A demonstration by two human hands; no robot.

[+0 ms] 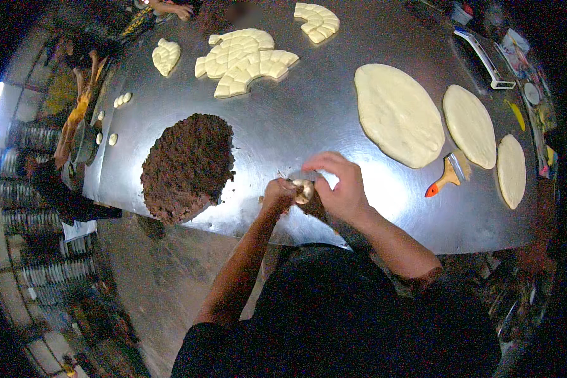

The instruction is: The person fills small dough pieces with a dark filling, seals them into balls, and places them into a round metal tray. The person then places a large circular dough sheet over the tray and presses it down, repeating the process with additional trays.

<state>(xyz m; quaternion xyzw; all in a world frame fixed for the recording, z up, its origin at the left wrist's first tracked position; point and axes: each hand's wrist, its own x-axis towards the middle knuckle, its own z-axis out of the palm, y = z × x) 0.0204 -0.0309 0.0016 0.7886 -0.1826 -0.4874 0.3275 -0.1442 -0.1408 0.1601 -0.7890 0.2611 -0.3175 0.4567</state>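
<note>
Just above the table's front edge, my left hand (279,195) holds a small round of dough (304,190), cupped, with dark brown filling showing inside it. My right hand (344,189) is beside the dough on the right, its thumb and fingers curved and apart. Whether the right thumb touches the dough is hard to tell. Left of my hands a large mound of crumbly dark brown filling (189,167) rests on the metal table (283,127). Several crumbs are scattered near my left hand.
Portioned dough pieces (241,56) and a curved dough strip (319,21) lie toward the back. Large flattened dough (399,115) and a wooden-handled brush (449,174) are on the right. Small dough pieces (122,99) sit near the left edge, beside another person's arms (78,108).
</note>
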